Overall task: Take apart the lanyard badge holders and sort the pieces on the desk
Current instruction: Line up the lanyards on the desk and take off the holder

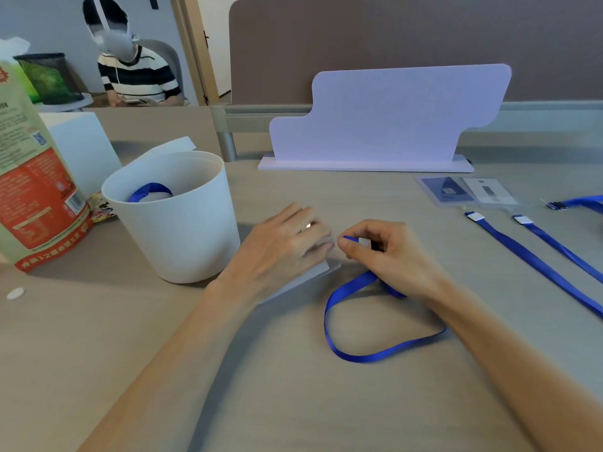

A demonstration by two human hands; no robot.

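One lanyard end (350, 238) between right fingers (348, 248)

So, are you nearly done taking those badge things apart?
About partway, I think. Done: two loose lanyards lie side by side on the right, with two card holders beyond them. In hand: the left hand presses a clear holder to the desk while the right hand pinches the end of a blue lanyard. Left: another lanyard loop shows in the white bucket.
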